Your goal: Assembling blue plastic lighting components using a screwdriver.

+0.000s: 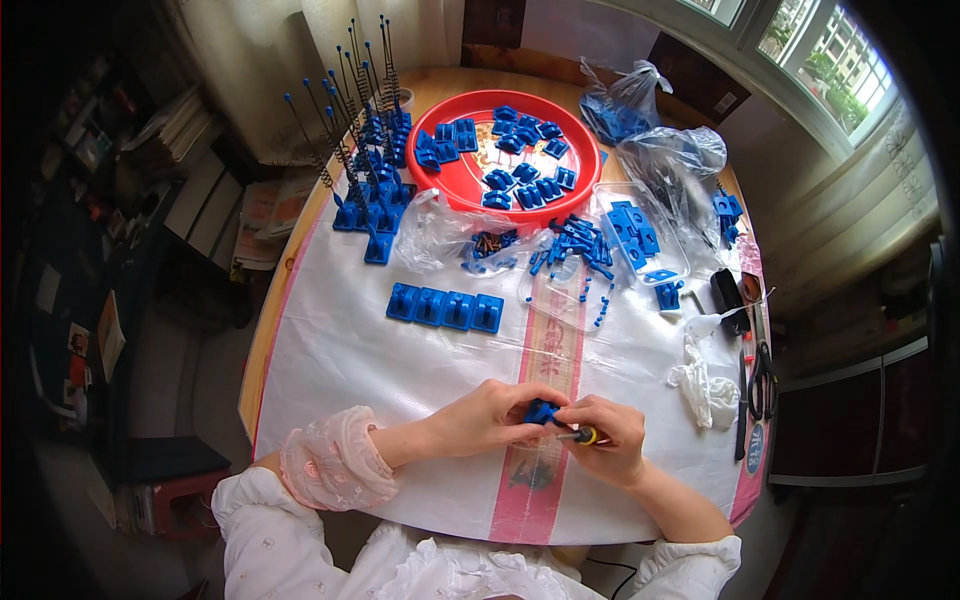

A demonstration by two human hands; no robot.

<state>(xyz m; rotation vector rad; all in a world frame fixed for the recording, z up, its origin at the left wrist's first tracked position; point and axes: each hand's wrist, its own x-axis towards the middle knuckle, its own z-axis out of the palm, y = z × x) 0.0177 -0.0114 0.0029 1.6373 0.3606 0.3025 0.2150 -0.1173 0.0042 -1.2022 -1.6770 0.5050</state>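
Near the front of the table, my left hand (492,412) is closed around a small blue plastic part (541,411). My right hand (612,440) meets it from the right, its fingertips at the part. A screwdriver (585,435) with a yellow and black handle lies in the right hand, its shaft pointing left below the blue part. Fingers hide most of the part, and I cannot tell whether the screwdriver touches it. Beyond my hands, several blue blocks (443,307) stand side by side in a row.
A red round tray (440,190) holds blue pieces. Blue bases with tall black springs (345,150) stand far left. Small blue pins (580,245), screws (490,243) and a clear box (682,262) lie mid-table. At right are plastic bags (675,155), a white bottle (703,325) and scissors (763,380).
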